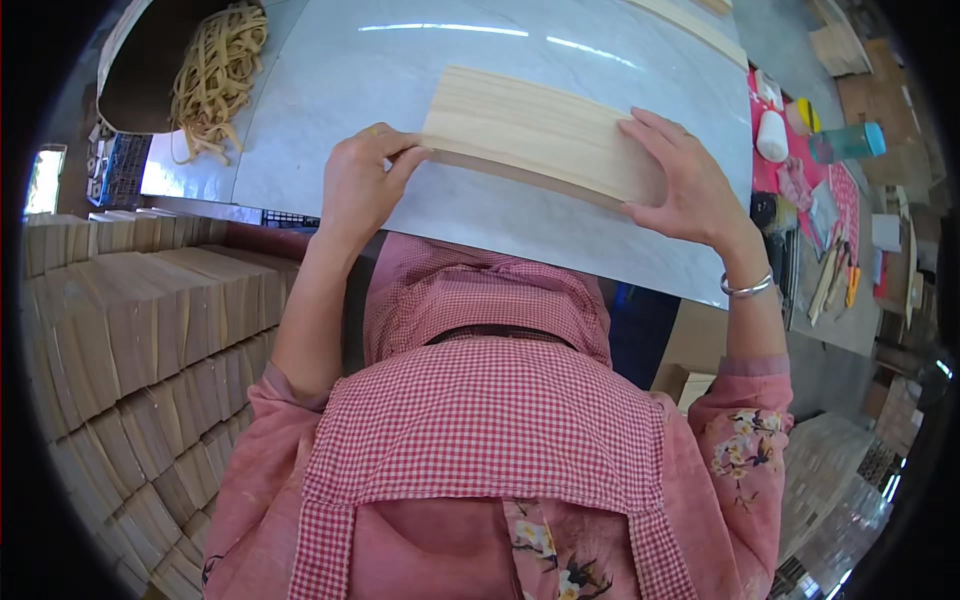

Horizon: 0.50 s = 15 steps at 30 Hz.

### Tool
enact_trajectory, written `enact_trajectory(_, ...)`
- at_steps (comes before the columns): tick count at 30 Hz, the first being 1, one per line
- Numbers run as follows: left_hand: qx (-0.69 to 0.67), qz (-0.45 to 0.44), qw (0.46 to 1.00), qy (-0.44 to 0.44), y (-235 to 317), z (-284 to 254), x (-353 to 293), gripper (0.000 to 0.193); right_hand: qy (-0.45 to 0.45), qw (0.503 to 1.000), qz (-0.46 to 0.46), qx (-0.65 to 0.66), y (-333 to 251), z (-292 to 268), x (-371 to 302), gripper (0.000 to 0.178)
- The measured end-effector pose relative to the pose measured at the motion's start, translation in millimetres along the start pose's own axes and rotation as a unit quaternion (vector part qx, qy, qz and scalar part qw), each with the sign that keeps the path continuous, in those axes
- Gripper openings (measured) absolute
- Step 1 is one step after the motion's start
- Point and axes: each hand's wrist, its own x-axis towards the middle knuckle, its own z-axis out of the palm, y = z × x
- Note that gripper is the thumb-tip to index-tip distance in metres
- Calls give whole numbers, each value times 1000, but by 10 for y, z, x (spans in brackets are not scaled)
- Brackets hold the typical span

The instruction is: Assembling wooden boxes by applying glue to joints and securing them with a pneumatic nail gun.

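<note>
A long pale wooden board (535, 130) lies slightly slanted over the light marbled tabletop (560, 240), its grain running lengthwise. It has a visible thick near edge; whether it is one piece or several thin ones stacked, I cannot tell. My left hand (368, 182) pinches its near left corner between thumb and fingers, the fingertips partly hidden. Across the right end, my right hand (688, 178) grips the board, thumb at the near corner and fingers at the far one.
A round container (140, 70) with a heap of tan bands (218, 75) stands at the far left. Stacked wooden pieces (130, 330) fill the lower left. A white bottle (771, 137), a teal-lidded bottle (848, 143) and small tools lie on the right. Wooden strips (695, 30) lie at the far edge.
</note>
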Motion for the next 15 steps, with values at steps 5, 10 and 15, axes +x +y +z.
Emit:
enact_trajectory(5, 3, -7, 1000, -1, 4, 9, -9, 14, 4, 1000, -5, -23, 27, 55, 2, 87)
enact_trajectory(10, -2, 5, 1000, 4, 10, 25, -15, 14, -17, 999, -1, -41, 5, 8, 45, 85)
enact_trajectory(15, 13, 43, 999, 23, -4, 47, -27, 14, -20, 998, -25, -45, 19, 3, 78, 79)
